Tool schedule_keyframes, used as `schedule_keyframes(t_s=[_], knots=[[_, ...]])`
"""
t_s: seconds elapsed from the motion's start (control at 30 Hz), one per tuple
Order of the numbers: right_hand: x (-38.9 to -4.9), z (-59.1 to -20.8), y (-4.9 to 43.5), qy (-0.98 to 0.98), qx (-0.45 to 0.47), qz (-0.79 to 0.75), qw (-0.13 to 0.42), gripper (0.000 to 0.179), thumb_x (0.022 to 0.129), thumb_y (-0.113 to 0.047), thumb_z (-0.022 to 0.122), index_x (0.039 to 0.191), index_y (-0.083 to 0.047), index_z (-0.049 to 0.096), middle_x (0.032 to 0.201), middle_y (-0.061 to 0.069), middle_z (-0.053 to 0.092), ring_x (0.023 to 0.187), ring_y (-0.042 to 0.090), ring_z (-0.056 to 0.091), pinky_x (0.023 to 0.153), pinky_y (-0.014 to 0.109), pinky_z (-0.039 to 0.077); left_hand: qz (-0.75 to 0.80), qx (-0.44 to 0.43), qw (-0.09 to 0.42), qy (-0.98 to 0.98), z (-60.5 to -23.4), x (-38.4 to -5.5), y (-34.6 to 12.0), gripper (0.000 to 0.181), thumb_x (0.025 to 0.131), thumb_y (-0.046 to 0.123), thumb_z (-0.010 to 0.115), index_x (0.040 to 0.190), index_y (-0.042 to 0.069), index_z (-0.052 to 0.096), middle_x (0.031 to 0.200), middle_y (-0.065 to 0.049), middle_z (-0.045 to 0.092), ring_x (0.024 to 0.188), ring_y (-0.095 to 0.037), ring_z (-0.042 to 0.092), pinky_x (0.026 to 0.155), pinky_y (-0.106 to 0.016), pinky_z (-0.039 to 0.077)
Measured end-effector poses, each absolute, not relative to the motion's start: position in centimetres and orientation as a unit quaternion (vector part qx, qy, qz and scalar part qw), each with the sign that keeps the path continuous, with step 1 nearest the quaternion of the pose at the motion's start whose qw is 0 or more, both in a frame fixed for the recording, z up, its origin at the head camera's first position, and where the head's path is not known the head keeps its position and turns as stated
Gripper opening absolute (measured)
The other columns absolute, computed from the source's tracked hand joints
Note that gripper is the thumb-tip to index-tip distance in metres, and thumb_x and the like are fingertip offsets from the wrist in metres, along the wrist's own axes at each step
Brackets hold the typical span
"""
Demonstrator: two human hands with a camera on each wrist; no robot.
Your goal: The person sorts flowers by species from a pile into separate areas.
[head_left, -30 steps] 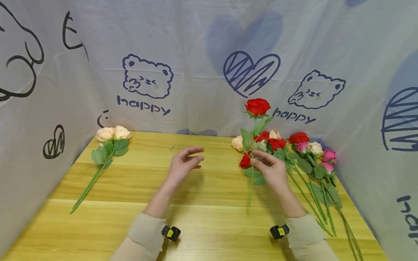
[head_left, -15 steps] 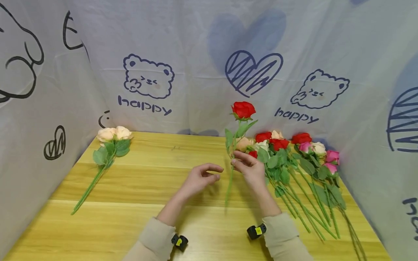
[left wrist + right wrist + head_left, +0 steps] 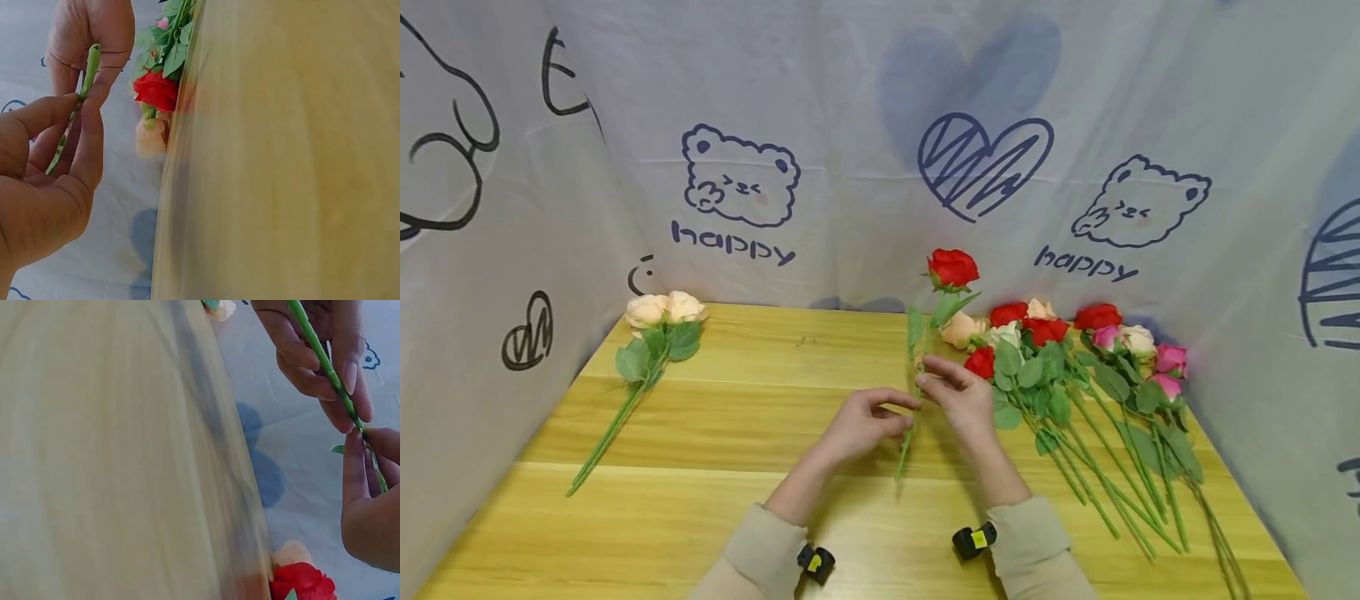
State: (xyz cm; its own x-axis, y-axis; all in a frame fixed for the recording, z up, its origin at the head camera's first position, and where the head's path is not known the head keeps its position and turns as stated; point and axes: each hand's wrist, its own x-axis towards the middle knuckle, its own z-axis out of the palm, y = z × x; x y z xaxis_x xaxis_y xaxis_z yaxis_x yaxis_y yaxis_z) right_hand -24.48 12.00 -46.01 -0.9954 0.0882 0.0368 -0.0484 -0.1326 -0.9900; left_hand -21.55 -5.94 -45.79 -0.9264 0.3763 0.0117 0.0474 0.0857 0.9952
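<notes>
My right hand [image 3: 962, 400] pinches the green stem of a single red rose [image 3: 953, 268] just below its leaves, holding the bloom up and leaning slightly right. Lower on the same stem, my left hand [image 3: 863, 423] has its thumb and fingertips around it. In the left wrist view the stem [image 3: 90, 72] passes between the left thumb and fingers, its cut end free. The right wrist view shows both hands close together along the stem [image 3: 322, 359].
Several roses in red, peach, white and pink lie at the right, including a red rose [image 3: 981, 362] near my right hand. Two peach roses [image 3: 666, 310] lie together on the left of the wooden table [image 3: 760, 350]. A printed cloth [image 3: 850, 167] hangs behind.
The right hand has carried the red rose left and a little lower, away from the flower pile. My left hand has moved right to its stem and now holds it.
</notes>
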Motion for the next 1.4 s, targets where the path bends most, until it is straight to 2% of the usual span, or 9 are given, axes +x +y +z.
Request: schedule_keyframes(t_s=[0.3, 0.5, 0.83, 1.1, 1.27, 1.4], knots=[[-24.3, -46.0, 11.6, -0.667, -0.002, 0.744, 0.048, 0.033, 0.089, 0.003, 0.079, 0.122, 0.005, 0.074, 0.114, 0.011, 0.077, 0.084, 0.010, 0.072, 0.080, 0.029, 0.063, 0.677, 0.111, 0.132, 0.715, -45.9, -21.4, -6.0, 0.029, 0.094, -0.003, 0.069, 0.122, -0.006, 0.073, 0.113, -0.031, 0.072, 0.099, -0.042, 0.074, 0.082, -0.044, 0.064], [-24.2, -45.6, 11.4, -0.669, 0.029, 0.741, 0.044, 0.034, 0.091, 0.003, 0.077, 0.125, 0.004, 0.073, 0.121, 0.017, 0.074, 0.089, 0.010, 0.073, 0.084, 0.031, 0.063, 0.673, 0.098, 0.114, 0.724, -46.0, -21.6, -6.4, 0.027, 0.094, -0.001, 0.071, 0.120, 0.000, 0.076, 0.110, -0.029, 0.074, 0.098, -0.039, 0.075, 0.081, -0.045, 0.064], [-24.0, -44.6, 12.6, -0.636, 0.069, 0.768, 0.030, 0.036, 0.092, 0.011, 0.070, 0.128, 0.013, 0.066, 0.130, 0.029, 0.067, 0.092, 0.016, 0.075, 0.085, 0.038, 0.063, 0.683, 0.083, 0.099, 0.719, -45.5, -21.4, -8.2, 0.027, 0.095, -0.003, 0.070, 0.121, -0.003, 0.074, 0.126, -0.028, 0.069, 0.104, -0.042, 0.072, 0.082, -0.040, 0.064], [-23.6, -43.9, 15.9, -0.659, 0.052, 0.749, 0.053, 0.037, 0.092, 0.007, 0.074, 0.129, 0.010, 0.067, 0.120, 0.010, 0.075, 0.094, 0.016, 0.075, 0.085, 0.036, 0.063, 0.667, 0.065, 0.081, 0.738, -45.2, -21.0, -11.7, 0.030, 0.096, -0.001, 0.069, 0.126, -0.003, 0.072, 0.131, -0.025, 0.067, 0.108, -0.043, 0.070, 0.087, -0.043, 0.063], [-23.0, -44.0, 19.0, -0.693, 0.022, 0.718, 0.056, 0.038, 0.094, 0.002, 0.075, 0.131, 0.007, 0.067, 0.121, 0.008, 0.075, 0.095, 0.013, 0.074, 0.087, 0.038, 0.062, 0.652, 0.037, 0.070, 0.754, -45.1, -20.7, -14.2, 0.032, 0.096, 0.001, 0.070, 0.128, -0.001, 0.071, 0.131, -0.020, 0.069, 0.109, -0.039, 0.070, 0.089, -0.045, 0.062], [-22.4, -44.6, 22.0, -0.725, 0.003, 0.687, 0.052, 0.041, 0.097, -0.003, 0.074, 0.135, 0.008, 0.064, 0.121, 0.004, 0.075, 0.095, 0.012, 0.074, 0.088, 0.036, 0.062, 0.642, 0.022, 0.068, 0.763, -45.0, -20.5, -16.2, 0.033, 0.097, 0.002, 0.069, 0.130, -0.003, 0.070, 0.133, -0.021, 0.067, 0.109, -0.037, 0.070, 0.090, -0.045, 0.062]])
